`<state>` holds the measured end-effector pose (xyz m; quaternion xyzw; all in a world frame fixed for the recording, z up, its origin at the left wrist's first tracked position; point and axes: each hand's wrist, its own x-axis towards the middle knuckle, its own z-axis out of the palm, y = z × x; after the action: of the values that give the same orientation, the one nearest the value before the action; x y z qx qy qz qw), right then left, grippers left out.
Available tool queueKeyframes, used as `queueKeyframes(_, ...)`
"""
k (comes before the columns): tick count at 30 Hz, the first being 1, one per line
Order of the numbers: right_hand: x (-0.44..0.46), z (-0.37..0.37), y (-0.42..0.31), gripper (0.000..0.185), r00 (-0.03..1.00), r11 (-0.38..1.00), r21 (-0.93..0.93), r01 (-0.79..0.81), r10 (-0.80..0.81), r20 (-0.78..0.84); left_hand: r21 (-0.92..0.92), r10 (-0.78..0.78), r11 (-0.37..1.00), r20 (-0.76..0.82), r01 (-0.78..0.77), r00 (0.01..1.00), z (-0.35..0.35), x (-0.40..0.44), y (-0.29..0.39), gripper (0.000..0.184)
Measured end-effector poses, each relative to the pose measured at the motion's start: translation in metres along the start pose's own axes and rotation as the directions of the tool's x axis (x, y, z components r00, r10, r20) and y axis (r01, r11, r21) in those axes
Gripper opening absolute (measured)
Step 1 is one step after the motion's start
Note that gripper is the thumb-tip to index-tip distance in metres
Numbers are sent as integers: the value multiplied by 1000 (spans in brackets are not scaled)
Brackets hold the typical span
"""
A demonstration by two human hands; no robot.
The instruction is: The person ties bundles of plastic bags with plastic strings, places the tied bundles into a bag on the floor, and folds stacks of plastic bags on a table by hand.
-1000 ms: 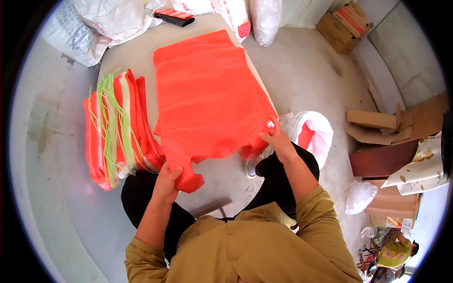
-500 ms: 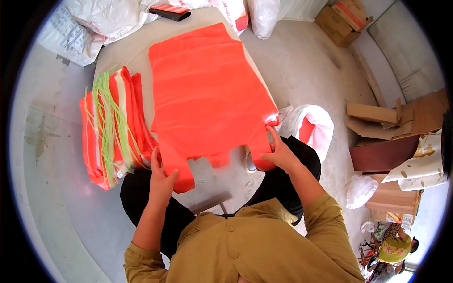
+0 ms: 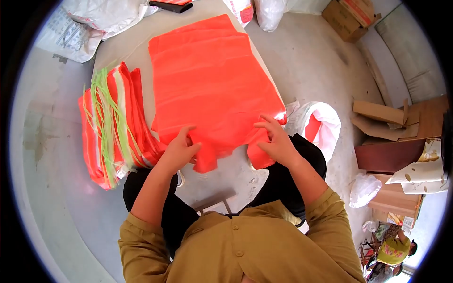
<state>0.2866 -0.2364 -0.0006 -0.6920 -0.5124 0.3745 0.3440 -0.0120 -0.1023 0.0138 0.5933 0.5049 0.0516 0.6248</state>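
Note:
A stack of flat red bags (image 3: 207, 80) lies on the beige table, its handle ends toward my body. My left hand (image 3: 181, 148) is at the left handle, fingers curved and apart against the red material. At the right handle is my right hand (image 3: 274, 139), with thumb and fingers spread on its edge. Both handles are bent inward between the hands. To the left is a folded bundle of red and white striped material (image 3: 130, 113), with thin green strips (image 3: 107, 111) draped over it.
White sacks (image 3: 106, 16) and a dark roll (image 3: 177, 6) are at the table's far edge (image 3: 137, 40). An open white sack with red material (image 3: 328, 127) stands right of my knee. Cardboard boxes (image 3: 347, 21) lie farther right; people (image 3: 394, 250) are at the lower right.
My hands first spread at the handle ends, then moved inward and up. The left handle went right, and both handles now bend inward. The view has shifted slightly.

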Motion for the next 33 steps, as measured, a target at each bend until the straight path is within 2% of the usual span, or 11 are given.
queueKeyframes(1, 7, 1, -2, 49, 999, 1000, 2, -25, 25, 42, -31, -11, 999, 4, 12, 1000, 3, 2, 4, 60)
queueKeyframes(4, 32, 8, 5, 41, 977, 978, -24, 208, -207, 56, -109, -18, 994, 23, 20, 1000, 10, 9, 11, 57)
queueKeyframes(6, 43, 8, 0, 37, 989, 998, 42, 38, -44, 138, -143, 16, 990, 47, -9, 999, 11, 14, 11, 56)
queueKeyframes(9, 52, 7, -16, 30, 964, 984, 122, -133, 100, 247, -130, 78, 990, 152, -59, 985, 9, 27, 3, 51)
queueKeyframes(13, 64, 13, -5, 26, 942, 979, 146, -141, 87, 324, -263, 144, 961, 215, -85, 966, 14, 32, 1, 48)
queueKeyframes(19, 80, 15, -1, 28, 826, 810, 346, -473, 270, 495, -291, 118, 956, 248, -42, 961, 16, 40, 0, 46)
queueKeyframes(22, 84, 16, -7, 31, 836, 769, 425, -478, 249, 489, -250, 108, 968, 276, -37, 955, 16, 42, -2, 48)
queueKeyframes(25, 84, 23, 6, 33, 872, 863, 405, -303, 81, 482, -172, 113, 983, 261, -69, 959, 17, 43, -1, 48)
queueKeyframes(27, 80, 33, 5, 30, 924, 938, 316, -141, 10, 383, -146, 170, 980, 260, -136, 950, 20, 47, -8, 48)
queueKeyframes(31, 80, 45, -11, 26, 963, 997, -9, 82, -77, 258, -30, 130, 991, 203, -127, 970, 23, 41, 2, 51)
queueKeyframes(33, 79, 47, -22, 30, 969, 987, -114, 115, -86, 230, -1, 131, 991, 135, -132, 982, 26, 39, 6, 51)
